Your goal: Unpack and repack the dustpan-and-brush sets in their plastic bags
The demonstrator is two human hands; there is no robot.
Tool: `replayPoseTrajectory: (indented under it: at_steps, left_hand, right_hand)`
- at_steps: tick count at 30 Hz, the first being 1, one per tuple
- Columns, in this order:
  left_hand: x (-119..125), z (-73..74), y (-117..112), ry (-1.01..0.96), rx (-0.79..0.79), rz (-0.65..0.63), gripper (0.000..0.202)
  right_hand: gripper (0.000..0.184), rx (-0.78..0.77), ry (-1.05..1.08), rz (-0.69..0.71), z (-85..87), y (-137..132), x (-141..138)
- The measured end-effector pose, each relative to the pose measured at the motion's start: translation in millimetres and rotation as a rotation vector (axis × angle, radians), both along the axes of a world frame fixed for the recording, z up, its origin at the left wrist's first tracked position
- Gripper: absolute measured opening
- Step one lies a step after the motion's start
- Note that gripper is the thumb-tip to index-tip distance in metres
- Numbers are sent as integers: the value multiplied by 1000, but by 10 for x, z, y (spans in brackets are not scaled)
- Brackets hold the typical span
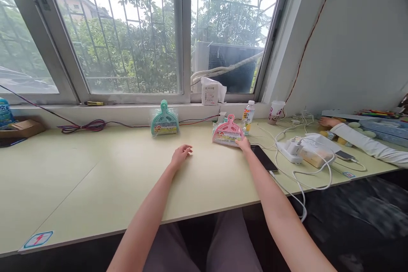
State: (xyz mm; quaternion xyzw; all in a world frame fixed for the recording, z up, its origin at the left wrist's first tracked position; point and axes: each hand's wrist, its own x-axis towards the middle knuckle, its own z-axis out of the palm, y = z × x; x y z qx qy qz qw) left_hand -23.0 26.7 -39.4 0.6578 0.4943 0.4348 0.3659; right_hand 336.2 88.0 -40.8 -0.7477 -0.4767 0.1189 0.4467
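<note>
Head: bottle (248, 118), black tablet (264, 158) near pink dustpan (230, 126)

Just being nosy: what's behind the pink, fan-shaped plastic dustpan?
Behind the pink dustpan, a sliver of something green shows at upper left; the dustpan covers the rest.

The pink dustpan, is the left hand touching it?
No, the right hand touches the pink dustpan, while the left hand is apart from it.

From here I make out a red arrow-like mark on the blue-framed sticker (38, 239) at left; print on the pink dustpan (227, 127), bottle (248, 114) and cup (276, 111) blurs past reading.
</note>
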Motion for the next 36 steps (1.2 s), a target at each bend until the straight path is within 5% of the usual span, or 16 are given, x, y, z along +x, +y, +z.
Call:
replayPoseTrajectory:
  at_steps: [3, 11, 16, 25, 29, 34, 36]
  left_hand:
    - [3, -4, -18, 14, 10, -9, 30]
    - [22, 39, -120, 77, -2, -31, 29]
    - [29, 38, -117, 82, -1, -47, 27]
    - [15, 19, -81, 78, 10, -71, 28]
    - [14, 24, -81, 98, 13, -72, 30]
    - [16, 33, -65, 115, 29, -72, 30]
    - [16, 24, -45, 116, 28, -67, 30]
  right_hand:
    - [47, -51, 41, -115, 90, 128, -145]
    - [44, 85, -13, -149, 166, 357, -316]
    - [46, 39, -74, -264, 97, 327, -379]
    - [50, 128, -315, -216, 100, 144, -543]
    - [38, 209, -450, -61, 267, -34, -637]
    - [26, -103, -705, 430, 374, -250, -732]
    - [23, -149, -804, 496, 357, -322, -754]
